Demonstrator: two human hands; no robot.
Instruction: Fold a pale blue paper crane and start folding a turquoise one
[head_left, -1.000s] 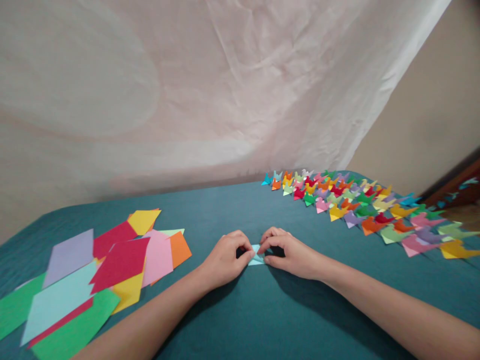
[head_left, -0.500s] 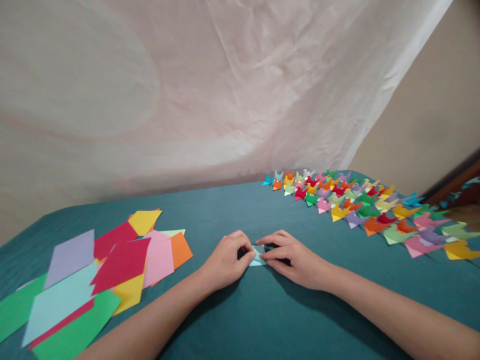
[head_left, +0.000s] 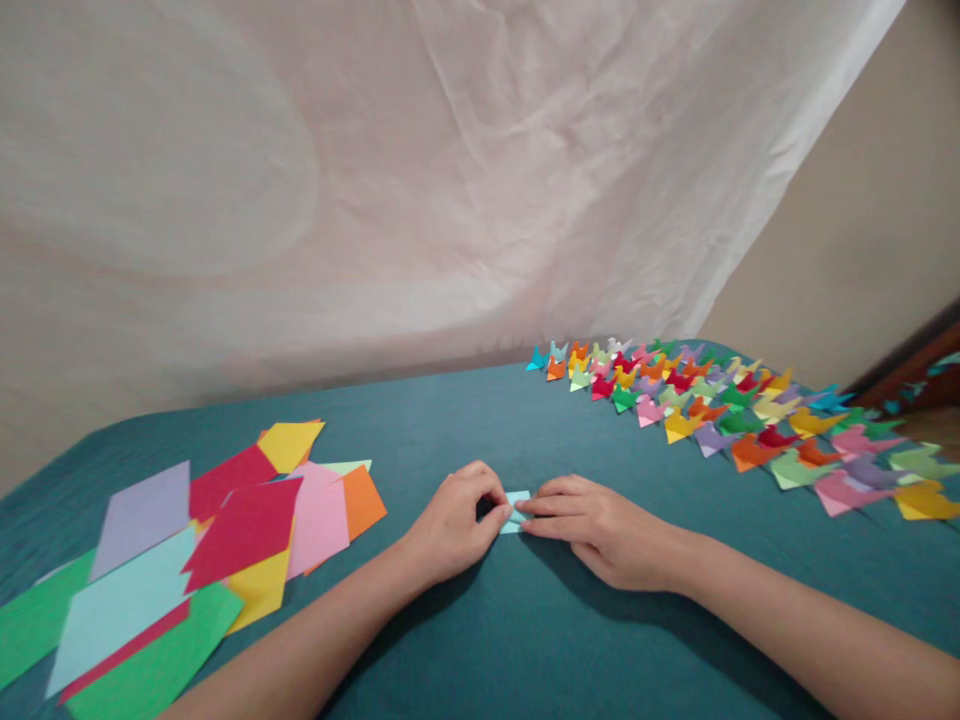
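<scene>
A small folded piece of light blue paper [head_left: 517,498] lies flat on the table between my hands. My left hand [head_left: 459,520] is closed, its thumb and index finger pinching the left edge of the paper. My right hand [head_left: 604,530] lies on the other side with its index and middle fingers stretched out, their tips touching the paper's right part. The right thumb is tucked lower, close to the table. Fingertips cover both sides of the paper, so its folds show only in part.
Loose sheets of coloured paper, among them a red sheet [head_left: 247,530], lie overlapping on the left. Rows of small folded paper birds [head_left: 679,425] stand on the right side of the teal tablecloth [head_left: 420,640]. A pale cloth [head_left: 450,180] hangs behind.
My right hand has shifted slightly and its fingers have come closer together, uncovering more of the paper's upper part. My left hand keeps its pinch in nearly the same place.
</scene>
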